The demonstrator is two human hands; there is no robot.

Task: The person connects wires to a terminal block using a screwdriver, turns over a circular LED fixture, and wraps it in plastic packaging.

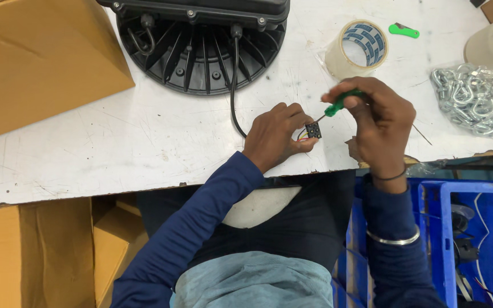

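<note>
At your nine o'clock, a large brown cardboard carton (35,57) sat on the scuffed white worktable (115,154), pushed well clear of your hands. At about eleven o'clock lay the round black finned metal lamp housing (201,48), back side up, probably so its black cable (234,97) could trail freely down toward you.

Your left hand (275,134) was closed around the small black square terminal block (313,130), pinching it between thumb and fingers just above the table's near edge. Thin coloured wires showed under it. That grip looked meant to steady the block against the tool's push.

Your right hand (380,122) was curled tight around the green-handled screwdriver (340,101), whose tip angled down and left onto the block's face. You held it near the tip end of the handle, likely for fine control.

At one o'clock, a roll of clear packing tape (358,48) and a small green plastic cutter (403,30) rested within reach. At two to three o'clock lay a heap of shiny silver metal shackles (472,97). At four o'clock, below the table edge, stood a blue plastic crate (480,228).
</note>
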